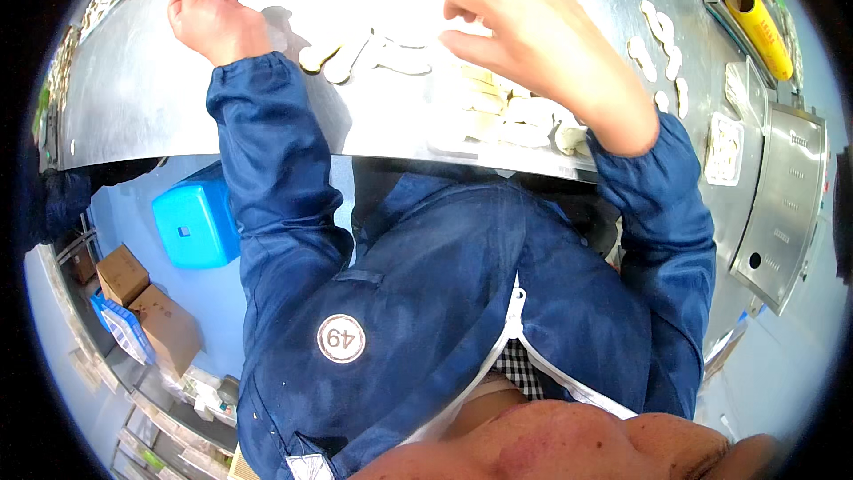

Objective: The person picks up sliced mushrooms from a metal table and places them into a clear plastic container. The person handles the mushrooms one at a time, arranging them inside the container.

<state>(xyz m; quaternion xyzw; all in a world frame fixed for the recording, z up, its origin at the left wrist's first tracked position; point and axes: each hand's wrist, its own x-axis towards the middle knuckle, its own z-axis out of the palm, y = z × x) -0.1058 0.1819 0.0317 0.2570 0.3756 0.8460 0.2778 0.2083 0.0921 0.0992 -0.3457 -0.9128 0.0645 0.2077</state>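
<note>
My left hand (216, 20) is at the upper left over a steel table, fingers loosely curled and slightly apart, with nothing visible in it. Pale pieces that look like mushroom slices (340, 65) lie to its right, on the glare-lit tabletop. My right hand (520, 27) is above a pile of similar pale pieces (526, 120) near the table's front edge. Its thumb and fingers are apart, and I see nothing held between them. Strong glare hides detail around and below this hand. More pale pieces (660, 27) lie scattered to its right.
On the right are a yellow roll (760, 30), a clear container (746, 90), a white tray of pale pieces (724, 149) and a steel panel (786, 207). A blue plastic stool (193, 223) and cardboard boxes (163, 327) stand below the table's left side. Dark clothing shows at far left.
</note>
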